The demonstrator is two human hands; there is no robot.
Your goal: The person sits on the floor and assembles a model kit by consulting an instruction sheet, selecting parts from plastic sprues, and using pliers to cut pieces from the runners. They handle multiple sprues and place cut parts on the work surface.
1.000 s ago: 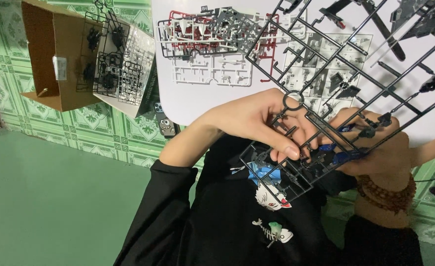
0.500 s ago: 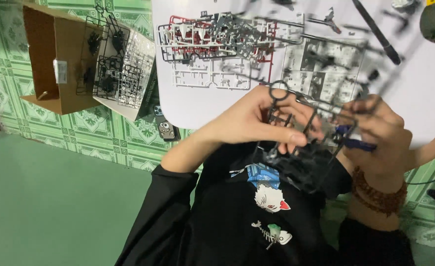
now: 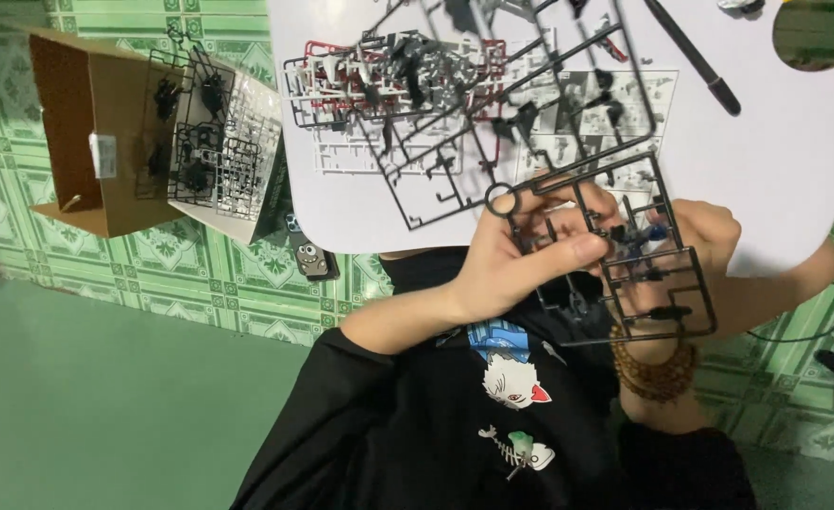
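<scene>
My left hand (image 3: 521, 260) and my right hand (image 3: 705, 241) both grip a black plastic model-kit parts frame (image 3: 658, 283), held above my lap. The left thumb and fingers pinch the frame near its round ring end. My right hand holds the far side, with a small blue piece (image 3: 639, 241) by its fingertips. A brown bead bracelet (image 3: 658, 370) sits on my right wrist. My black shirt with printed figures (image 3: 516, 387) is below the hands.
A white board (image 3: 795, 142) carries red, grey and black parts frames (image 3: 389, 76), a printed sheet (image 3: 578, 113) and a black pen (image 3: 691, 57). To the left, on green patterned floor tiles (image 3: 200, 274), are an open cardboard box (image 3: 77, 142) with more frames (image 3: 200, 142) and a phone (image 3: 311, 257).
The black frame has come down from close to the camera and turned flatter. Both hands have shifted right and stay closed on it.
</scene>
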